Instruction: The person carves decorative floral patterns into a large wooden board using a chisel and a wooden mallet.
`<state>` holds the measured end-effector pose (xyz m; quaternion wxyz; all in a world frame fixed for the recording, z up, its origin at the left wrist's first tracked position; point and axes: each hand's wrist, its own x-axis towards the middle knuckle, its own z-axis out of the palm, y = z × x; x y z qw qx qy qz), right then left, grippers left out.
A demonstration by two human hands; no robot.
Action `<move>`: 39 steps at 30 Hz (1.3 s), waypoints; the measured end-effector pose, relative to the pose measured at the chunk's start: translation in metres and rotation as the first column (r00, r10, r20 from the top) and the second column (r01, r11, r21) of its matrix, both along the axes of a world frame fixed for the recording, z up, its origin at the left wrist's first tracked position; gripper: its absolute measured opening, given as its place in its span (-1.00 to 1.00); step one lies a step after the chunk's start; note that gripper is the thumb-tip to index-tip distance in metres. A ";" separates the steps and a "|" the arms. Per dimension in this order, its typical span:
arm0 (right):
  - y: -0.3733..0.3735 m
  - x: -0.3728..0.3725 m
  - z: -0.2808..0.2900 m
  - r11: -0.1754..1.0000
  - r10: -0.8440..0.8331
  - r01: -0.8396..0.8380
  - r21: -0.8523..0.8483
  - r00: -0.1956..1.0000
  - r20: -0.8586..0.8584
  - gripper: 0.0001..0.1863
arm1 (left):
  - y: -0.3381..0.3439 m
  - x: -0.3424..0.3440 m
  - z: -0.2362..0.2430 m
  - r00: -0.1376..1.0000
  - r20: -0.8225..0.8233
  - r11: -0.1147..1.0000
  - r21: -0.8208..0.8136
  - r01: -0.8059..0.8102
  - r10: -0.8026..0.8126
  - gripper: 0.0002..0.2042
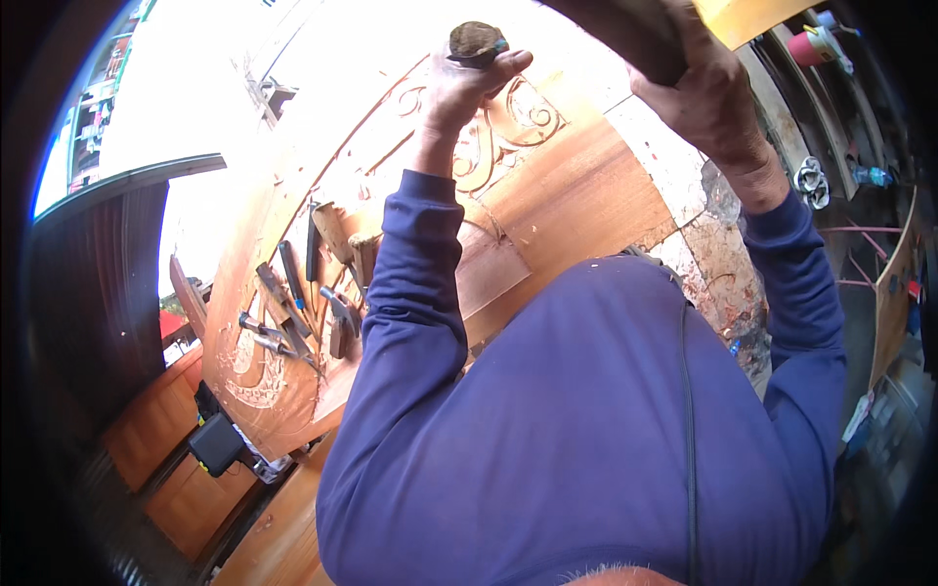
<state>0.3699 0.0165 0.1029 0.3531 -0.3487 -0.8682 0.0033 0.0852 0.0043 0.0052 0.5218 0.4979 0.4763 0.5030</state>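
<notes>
Head view has my left hand (451, 98) closed around a round-ended tool (476, 41), its thumb reaching across toward the right; my right hand (711, 103) is wrapped firmly about a dark club-like piece (633, 37). The relation that counts, I judge, is between these two: the tool's worn end faces up, almost end-on to the camera, while the club-like piece lies to its right, well apart, its long axis slanting up and left past the top edge. The tool's lower end is hidden. My left hand is nearer the carved scrolls (532, 112), which seem to lie just below and beyond it. My left arm reaches forward, elbow bent; my right arm is out wide and looks raised. Farther out, the wooden panel (596, 181) stretches from lower left to upper right, bearing loose hand tools (332, 232) left of my left sleeve (410, 283).
</notes>
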 end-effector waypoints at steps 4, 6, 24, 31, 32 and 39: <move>-0.003 -0.004 -0.009 0.989 0.107 -0.130 -0.066 0.956 -0.275 -0.08 | 0.001 -0.008 0.005 0.989 0.029 0.990 -0.002 0.143 -0.143 -0.72; -0.005 0.008 -0.016 0.992 0.079 -0.082 -0.097 0.996 -0.033 -0.06 | 0.000 -0.004 0.013 0.981 -0.028 0.980 0.047 0.193 -0.192 -0.73; -0.029 0.054 0.057 0.961 -0.224 0.143 -0.238 0.905 -0.361 -0.73 | -0.004 0.025 0.029 0.999 0.041 0.999 0.039 -0.006 0.005 -0.78; -0.021 0.041 0.057 0.963 -0.192 0.069 -0.262 0.856 -0.481 -0.73 | -0.001 0.014 0.017 0.980 0.200 0.998 0.057 -0.017 0.005 -0.80; -0.021 0.045 0.057 0.963 -0.181 0.058 -0.262 0.862 -0.473 -0.70 | -0.002 0.016 0.017 0.979 0.202 0.998 0.056 -0.030 0.018 -0.80; -0.011 0.045 0.071 0.992 -0.015 -0.038 -0.119 0.911 -0.413 -0.48 | -0.003 0.035 0.029 0.985 0.118 0.988 0.072 -0.135 0.126 -0.82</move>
